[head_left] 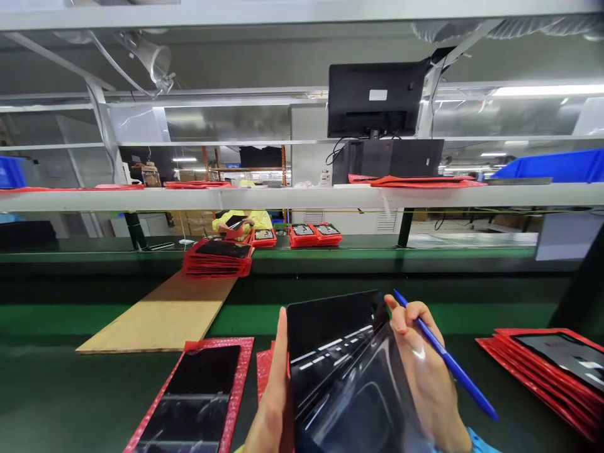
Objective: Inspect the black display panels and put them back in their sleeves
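I hold a black glossy tablet (340, 365) tilted up in front of me. My left hand (275, 384) grips its left edge, thumb along the side. My right hand (425, 371) rests at the tablet's right edge with fingers curled round a blue stylus pen (448, 358) that points up and left. Under the tablet lies a red bubble-wrap bag (264, 371). To the left, another black tablet (195, 402) lies on a red bag (240, 371).
A red stack with a tablet (552, 365) sits at right, a wooden board (165, 314) at left, a red stack (218, 258) by the conveyor. Across the line a person in yellow (245, 221) works. A monitor (375, 97) and blue bins (557, 165) stand on the shelf.
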A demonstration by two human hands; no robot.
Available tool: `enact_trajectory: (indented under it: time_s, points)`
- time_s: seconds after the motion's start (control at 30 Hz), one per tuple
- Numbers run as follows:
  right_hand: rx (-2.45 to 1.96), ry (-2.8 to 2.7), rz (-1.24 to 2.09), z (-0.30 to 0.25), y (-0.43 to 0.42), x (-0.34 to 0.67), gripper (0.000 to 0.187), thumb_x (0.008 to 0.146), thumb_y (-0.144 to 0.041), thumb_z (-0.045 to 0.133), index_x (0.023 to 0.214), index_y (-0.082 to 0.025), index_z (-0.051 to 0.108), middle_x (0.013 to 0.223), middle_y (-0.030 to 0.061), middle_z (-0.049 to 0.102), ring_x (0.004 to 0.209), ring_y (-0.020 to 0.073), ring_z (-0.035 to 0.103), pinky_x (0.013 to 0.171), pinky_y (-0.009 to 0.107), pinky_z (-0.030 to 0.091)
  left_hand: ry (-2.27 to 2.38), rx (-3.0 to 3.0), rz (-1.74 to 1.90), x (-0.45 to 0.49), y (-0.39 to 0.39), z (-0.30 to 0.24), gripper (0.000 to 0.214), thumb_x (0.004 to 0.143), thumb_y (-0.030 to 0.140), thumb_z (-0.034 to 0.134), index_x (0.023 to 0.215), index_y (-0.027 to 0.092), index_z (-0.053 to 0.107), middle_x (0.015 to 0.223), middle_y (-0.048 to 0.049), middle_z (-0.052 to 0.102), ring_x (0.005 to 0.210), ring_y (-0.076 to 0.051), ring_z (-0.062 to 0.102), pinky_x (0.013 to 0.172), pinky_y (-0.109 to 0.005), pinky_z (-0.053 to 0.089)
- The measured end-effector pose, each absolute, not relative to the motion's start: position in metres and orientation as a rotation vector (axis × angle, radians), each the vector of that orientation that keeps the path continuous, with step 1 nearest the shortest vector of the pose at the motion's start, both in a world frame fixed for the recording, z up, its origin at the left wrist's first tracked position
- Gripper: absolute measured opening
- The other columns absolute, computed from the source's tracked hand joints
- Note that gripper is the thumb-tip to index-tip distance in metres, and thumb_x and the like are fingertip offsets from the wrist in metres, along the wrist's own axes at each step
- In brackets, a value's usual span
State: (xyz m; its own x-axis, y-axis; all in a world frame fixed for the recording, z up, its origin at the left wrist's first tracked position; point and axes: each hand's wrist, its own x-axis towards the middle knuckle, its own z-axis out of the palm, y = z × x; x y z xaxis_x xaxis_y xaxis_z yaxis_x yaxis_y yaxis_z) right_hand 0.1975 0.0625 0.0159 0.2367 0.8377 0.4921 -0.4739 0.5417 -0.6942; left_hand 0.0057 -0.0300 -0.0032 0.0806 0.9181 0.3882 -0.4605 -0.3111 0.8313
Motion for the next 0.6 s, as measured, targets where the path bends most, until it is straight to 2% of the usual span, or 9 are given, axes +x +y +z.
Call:
enact_trajectory:
  time_s: [0.07,0.17,0.3,0.43,0.5,0.53,0.6]
  points:
    - [-0.442,-0.906,1.015,0.016,0.061,0.199,0.023,0.064,-0.023,0.075,0.067,-0.027,0.053,0.061,-0.0064,0.05,0.095,0.0168,0.055,0.11,0.034,0.026,0.553,1.136,1.515,0.0,-0.029,-0.002,0.064,0.088,0.061,0.035,0.146,0.037,0.022,0.154,0.0147,0.018,0.142,-0.019,-0.008,0.117,-0.035,-0.001]
    - [-0.469,-0.781,1.128,0.013,0.061,0.202,0.024,0.061,-0.022,0.076,0.066,-0.027,0.053,0.062,-0.0069,0.05,0.088,0.0151,0.059,0.109,0.03,0.033,0.545,1.069,1.532,-0.003,-0.026,-0.001,0.059,0.091,0.06,0.026,0.145,0.038,0.026,0.154,0.0165,0.02,0.141,-0.015,-0.013,0.116,-0.033,-0.005]
    - [-0.497,-0.676,1.175,0.005,0.067,0.206,0.02,0.065,-0.025,0.074,0.07,-0.027,0.054,0.067,-0.0066,0.054,0.099,0.0162,0.062,0.105,0.03,0.04,0.445,0.905,1.575,0.007,-0.02,0.004,0.051,0.094,0.052,0.029,0.143,0.04,0.03,0.152,0.0159,0.027,0.142,-0.014,-0.008,0.116,-0.033,-0.006]
    - [-0.494,-0.644,1.235,-0.003,0.08,0.207,0.027,0.056,-0.018,0.076,0.067,-0.026,0.052,0.06,-0.009,0.051,0.09,0.0144,0.064,0.098,0.028,0.047,0.444,0.79,1.541,0.015,-0.013,0.006,0.041,0.096,0.042,0.034,0.136,0.042,0.042,0.151,0.0218,0.025,0.143,-0.01,-0.004,0.116,-0.024,-0.001]
    - [-0.496,-0.648,1.269,-0.009,0.087,0.208,0.028,0.055,-0.015,0.077,0.066,-0.025,0.053,0.059,-0.0084,0.052,0.088,0.0153,0.064,0.091,0.029,0.051,0.452,0.757,1.529,0.015,-0.01,0.005,0.041,0.096,0.038,0.037,0.136,0.043,0.042,0.15,0.0242,0.024,0.143,-0.008,-0.002,0.115,-0.022,-0.001]
    - [-0.496,-0.657,1.278,-0.012,0.091,0.209,0.026,0.058,-0.015,0.077,0.067,-0.023,0.054,0.062,-0.0073,0.054,0.088,0.0161,0.064,0.087,0.03,0.053,0.458,0.747,1.514,0.015,-0.009,0.004,0.042,0.096,0.036,0.038,0.137,0.044,0.039,0.15,0.0247,0.024,0.143,-0.008,-0.001,0.115,-0.022,-0.002]
    - [-0.498,-0.688,1.266,-0.019,0.096,0.213,0.014,0.073,-0.022,0.073,0.078,-0.019,0.06,0.075,-0.0026,0.063,0.088,0.0179,0.065,0.081,0.035,0.055,0.503,0.743,1.509,0.014,-0.007,0.003,0.046,0.094,0.033,0.043,0.139,0.045,0.035,0.15,0.025,0.025,0.143,-0.006,-0.001,0.114,-0.02,-0.005]
